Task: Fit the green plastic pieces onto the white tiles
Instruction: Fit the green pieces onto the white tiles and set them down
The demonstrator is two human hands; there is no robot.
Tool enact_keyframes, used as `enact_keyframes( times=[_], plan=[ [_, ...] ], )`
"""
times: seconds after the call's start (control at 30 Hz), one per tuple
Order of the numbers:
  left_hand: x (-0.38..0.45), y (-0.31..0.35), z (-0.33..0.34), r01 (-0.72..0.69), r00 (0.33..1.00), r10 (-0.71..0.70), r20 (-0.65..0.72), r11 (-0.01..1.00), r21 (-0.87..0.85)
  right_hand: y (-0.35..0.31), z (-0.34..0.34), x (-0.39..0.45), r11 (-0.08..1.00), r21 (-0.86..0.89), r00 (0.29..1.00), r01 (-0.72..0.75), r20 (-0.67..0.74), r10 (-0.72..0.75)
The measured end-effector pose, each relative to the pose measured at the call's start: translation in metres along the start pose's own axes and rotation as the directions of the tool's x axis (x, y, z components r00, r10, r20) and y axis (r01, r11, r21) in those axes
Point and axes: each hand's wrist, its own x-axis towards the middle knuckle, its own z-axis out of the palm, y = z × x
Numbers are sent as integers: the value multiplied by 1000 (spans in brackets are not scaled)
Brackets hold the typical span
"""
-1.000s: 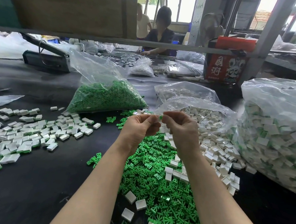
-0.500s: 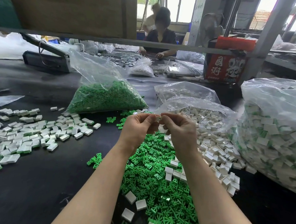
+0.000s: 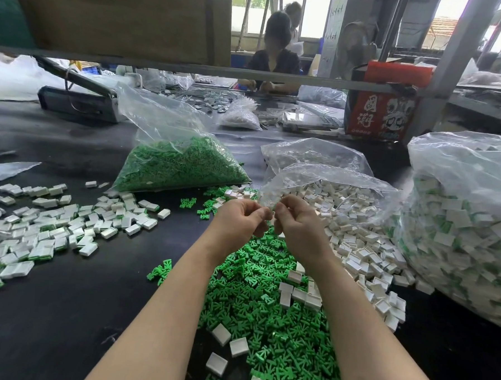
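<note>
A black work table point(image 3: 48, 310) carries everything here. On its right stands the largest bag point(image 3: 459, 230), clear plastic, full of white tiles with green showing between them. Beside it an open bag of plain white tiles point(image 3: 353, 207) spills its content toward the middle. Farther back lies a clear bag of green pieces point(image 3: 181, 166). On the left, a spread group of tiles with green edges point(image 3: 52, 231) lies flat on the table; I judge these are the finished ones.

In the centre, a loose heap of green plastic pieces point(image 3: 266, 307) lies under the arms, with some single white tiles point(image 3: 287, 290) on top of it.

Above this heap, the left hand point(image 3: 239, 221) and the right hand point(image 3: 299, 227) meet, fingertips almost touching. Both are curled narrow, as in a pinch. What they hold is hidden by the fingers, so I cannot tell if it is a tile, a green piece, or both.

The risk I see is in the pressing. If the green piece sits crooked on the tile, the push may not seat it, or the small part may slip from the fingertips and fall into the heap below, where it is hard to find again.
</note>
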Motion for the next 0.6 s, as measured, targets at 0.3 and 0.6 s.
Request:
enact_keyframes(
  times=[0.3, 0.6],
  plan=[
    [-6, -2, -1, 60, 979, -39, 198, 993, -100, -3, 6, -1, 998, 63, 999, -20, 28, 18],
    [-6, -3, 2, 4, 975, 10, 222, 998, -62, -2, 3, -2, 975, -215, 997, 57, 61, -45]
  ],
)
